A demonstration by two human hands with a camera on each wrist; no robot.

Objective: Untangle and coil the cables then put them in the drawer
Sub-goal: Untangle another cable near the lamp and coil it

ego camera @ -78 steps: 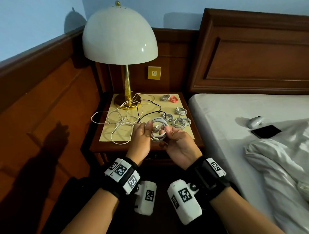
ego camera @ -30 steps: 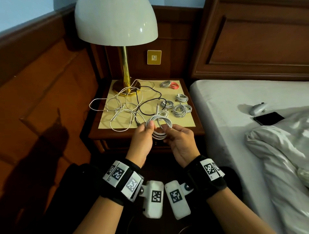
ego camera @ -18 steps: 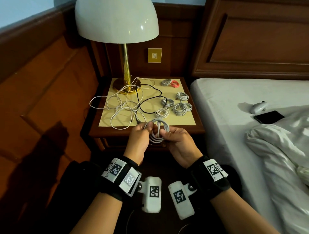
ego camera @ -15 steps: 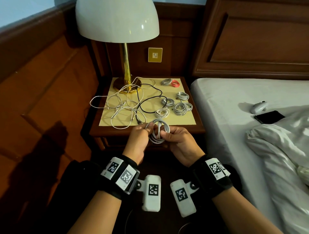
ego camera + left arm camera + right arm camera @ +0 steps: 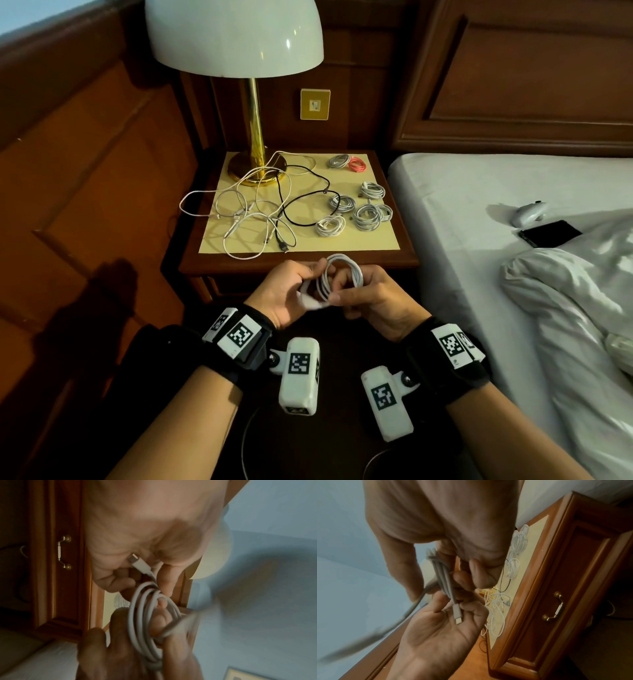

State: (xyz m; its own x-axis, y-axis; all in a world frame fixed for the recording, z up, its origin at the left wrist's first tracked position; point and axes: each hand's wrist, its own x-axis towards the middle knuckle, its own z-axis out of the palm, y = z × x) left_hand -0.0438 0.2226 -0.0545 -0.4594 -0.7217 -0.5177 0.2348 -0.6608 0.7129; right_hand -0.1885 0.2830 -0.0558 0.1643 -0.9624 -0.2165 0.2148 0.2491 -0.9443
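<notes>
Head view: a white-sheeted bed (image 5: 479, 212) with a rumpled duvet (image 5: 575, 308) fills the right side, under a wooden headboard (image 5: 531, 85); wood panelling (image 5: 85, 171) lines the left wall. Between them stands a wooden nightstand (image 5: 308, 262) topped by a yellow mat (image 5: 376, 240). A white-domed brass lamp (image 5: 236, 31) stands at the mat's rear left, in front of a brass wall switch (image 5: 315, 104). On the bed lie a black phone (image 5: 549, 233) and, just behind it, a small white device (image 5: 529, 212).

On the mat's left half sprawls a tangle of loose cables (image 5: 253, 212), white with one black, some looping round the lamp base. On the right half lie finished coils (image 5: 368, 214): several white and grey, and a pink coil (image 5: 358, 164) at the rear.

In front of the nightstand's front edge, both hands hold a white coiled cable (image 5: 337, 277) in the air. The left hand (image 5: 286, 291) pinches the coil at its left side; the right hand (image 5: 376, 301) has fingers curled through its loop.

Wrist views add what the head view hides: the closed drawer (image 5: 573, 588) with its brass handle (image 5: 553, 606), and the cable's connector (image 5: 139, 562) lying against the left palm. A blurred free tail (image 5: 368, 635) trails from the coil.
</notes>
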